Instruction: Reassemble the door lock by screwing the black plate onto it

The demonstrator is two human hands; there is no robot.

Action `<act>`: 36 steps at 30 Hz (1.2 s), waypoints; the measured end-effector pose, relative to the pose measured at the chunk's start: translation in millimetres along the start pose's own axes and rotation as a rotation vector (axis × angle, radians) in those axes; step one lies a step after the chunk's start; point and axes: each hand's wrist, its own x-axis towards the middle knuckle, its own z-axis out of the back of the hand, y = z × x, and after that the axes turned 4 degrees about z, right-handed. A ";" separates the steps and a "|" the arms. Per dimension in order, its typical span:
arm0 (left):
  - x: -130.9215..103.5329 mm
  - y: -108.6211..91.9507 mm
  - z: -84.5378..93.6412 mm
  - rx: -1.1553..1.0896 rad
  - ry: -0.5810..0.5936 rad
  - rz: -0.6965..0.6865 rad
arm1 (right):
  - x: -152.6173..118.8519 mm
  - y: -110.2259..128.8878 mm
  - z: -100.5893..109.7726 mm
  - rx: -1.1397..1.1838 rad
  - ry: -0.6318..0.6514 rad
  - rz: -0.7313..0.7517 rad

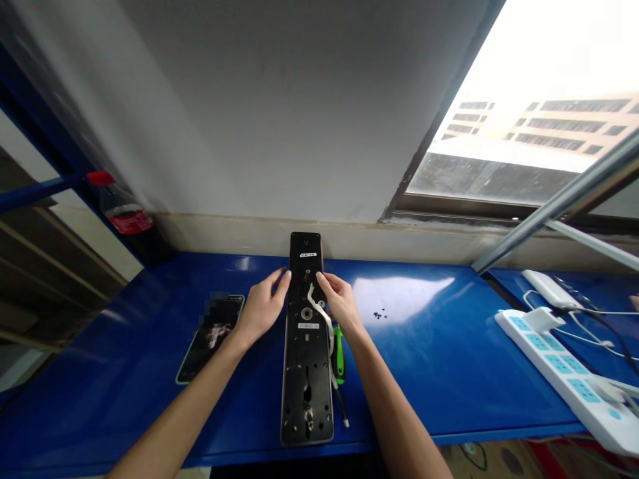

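Observation:
A long black door lock panel lies lengthwise on the blue table, its screw-holed face up, with white labels and metal fittings on it. My left hand grips its left edge, thumb on the rim. On the opposite edge my right hand has its thumb on the rim too, the fingers partly hidden. A whitish wrapped cable comes out of the panel and hangs over its right side, ending in a small white plug. Beside the panel, below my right hand, lies a green and black screwdriver, partly covered by the cable.
Several small black screws lie to the right. A phone rests at the left, near a cola bottle by the wall. Farther right are a white power strip with cables and a slanted metal bar.

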 end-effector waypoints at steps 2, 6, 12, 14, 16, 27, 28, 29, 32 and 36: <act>-19.5 5.6 3.7 0.267 -0.084 -0.039 | -2.0 1.1 3.4 -0.054 -0.003 0.005; -42.2 17.3 7.1 0.468 -0.127 0.052 | -3.7 4.8 13.0 -0.175 -0.023 0.044; -32.5 19.0 8.5 0.404 -0.100 -0.071 | -15.5 17.1 42.9 -0.457 0.045 0.110; -33.1 17.3 5.4 0.346 -0.097 -0.123 | -28.1 23.0 54.7 -0.547 0.170 0.119; -38.5 15.4 -0.6 0.251 -0.061 -0.135 | -42.9 28.0 64.4 -0.603 0.331 0.127; -64.7 11.1 -3.1 0.558 -0.133 -0.028 | -85.2 29.2 72.8 -0.660 0.523 0.175; -66.7 9.7 0.8 0.581 -0.118 0.035 | -86.5 28.9 74.1 -0.653 0.495 0.182; -69.2 8.0 3.9 0.586 -0.090 0.095 | -87.7 28.2 75.8 -0.643 0.465 0.189; -78.6 2.3 4.8 0.606 -0.069 0.095 | -89.9 23.9 81.9 -0.593 0.364 0.181; -82.8 -0.3 -13.1 0.498 -0.001 -0.098 | -90.6 18.0 93.0 -0.514 0.159 0.155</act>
